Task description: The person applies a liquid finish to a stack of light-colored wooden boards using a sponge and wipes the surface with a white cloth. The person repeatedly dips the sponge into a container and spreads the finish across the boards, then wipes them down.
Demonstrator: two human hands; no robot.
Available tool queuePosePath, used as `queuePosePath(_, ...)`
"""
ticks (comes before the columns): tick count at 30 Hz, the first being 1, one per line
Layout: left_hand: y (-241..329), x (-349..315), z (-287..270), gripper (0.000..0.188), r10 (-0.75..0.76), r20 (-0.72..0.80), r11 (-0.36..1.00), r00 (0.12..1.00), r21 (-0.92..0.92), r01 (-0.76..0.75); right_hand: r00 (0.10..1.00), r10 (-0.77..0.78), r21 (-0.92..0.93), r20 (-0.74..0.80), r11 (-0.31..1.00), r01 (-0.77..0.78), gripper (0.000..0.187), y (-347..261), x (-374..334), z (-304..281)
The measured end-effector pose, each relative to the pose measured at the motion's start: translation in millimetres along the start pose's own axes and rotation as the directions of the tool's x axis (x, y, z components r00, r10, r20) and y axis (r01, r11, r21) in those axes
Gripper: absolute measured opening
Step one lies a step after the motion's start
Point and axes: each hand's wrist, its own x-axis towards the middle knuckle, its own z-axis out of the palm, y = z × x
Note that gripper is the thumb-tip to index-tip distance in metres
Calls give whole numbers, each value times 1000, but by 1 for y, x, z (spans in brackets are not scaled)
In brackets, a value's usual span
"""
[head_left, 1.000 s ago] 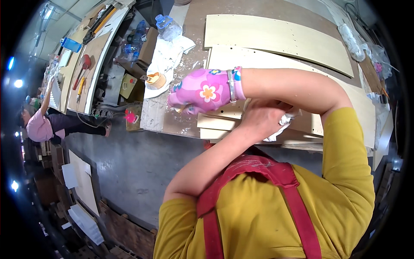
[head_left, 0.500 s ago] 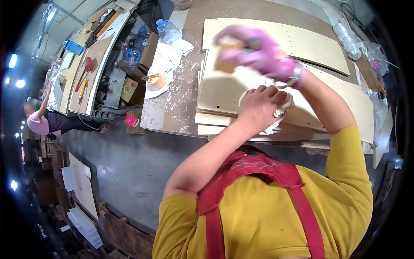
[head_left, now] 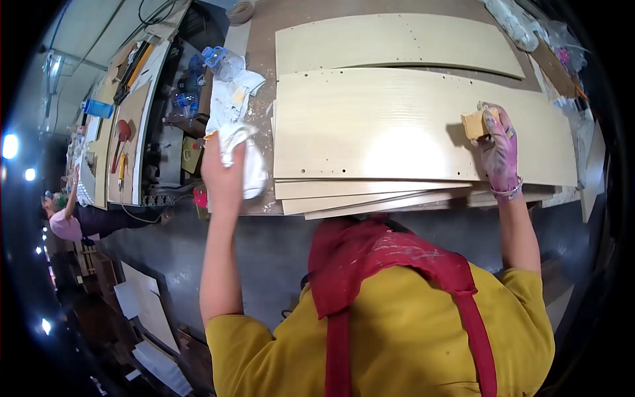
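Observation:
My left hand [head_left: 223,169], bare, is closed on a white cloth [head_left: 242,140] at the left end of the workbench. A second white rag [head_left: 228,99] lies just beyond it, under a clear bottle with a blue top [head_left: 223,63]. My right hand [head_left: 501,155], in a stained pink glove, grips a tan, sponge-like block [head_left: 477,124] between thumb and fingers. That hand is over the right part of a smooth, pale wooden panel [head_left: 383,112] with small holes along its edges. More panels [head_left: 357,190] are stacked unevenly beneath it.
Another pale panel [head_left: 397,43] lies along the far side of the bench. White specks dot the brown bench top [head_left: 264,40]. To the left, a side table [head_left: 132,152] bears a red-headed tool [head_left: 123,131] and a yellow-handled one. A person [head_left: 66,221] stands far left.
My left hand has carried the cloth from the panel to the bench's left end. My right hand, still gripping the block, has moved right and nearer. The view has shifted.

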Motion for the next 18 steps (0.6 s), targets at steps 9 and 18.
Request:
queuePosePath(9,0,53,19,32,268,222,930,938,196,-312,996,-87,-300,-31,951,74,30,-5,1,9)
queuePosePath(18,-20,142,59,36,483,300,841,823,104,-531,989,-141,-394,-42,912,113,25,-8,3,13)
